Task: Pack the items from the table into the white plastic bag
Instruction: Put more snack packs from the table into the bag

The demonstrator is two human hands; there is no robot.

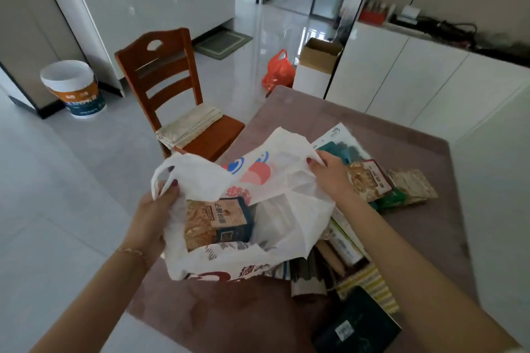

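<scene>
A white plastic bag (275,175) with red and blue print lies open on the mauve table (229,309). My left hand (156,209) grips its left handle and rim. My right hand (329,172) pinches the right rim, holding the mouth apart. Inside the bag stands a snack box (218,223) with a nut picture and dark blue side. To the right of the bag lie several packets on the table: a brown nut packet (370,180), a beige packet (415,185), a yellow striped pack (370,286) and a dark booklet (355,327).
A wooden chair (172,89) with a folded cloth stands beyond the table's left corner. On the floor are a paint bucket (74,89), an orange bag (278,71) and a cardboard box (321,54). White cabinets (401,86) run along the right.
</scene>
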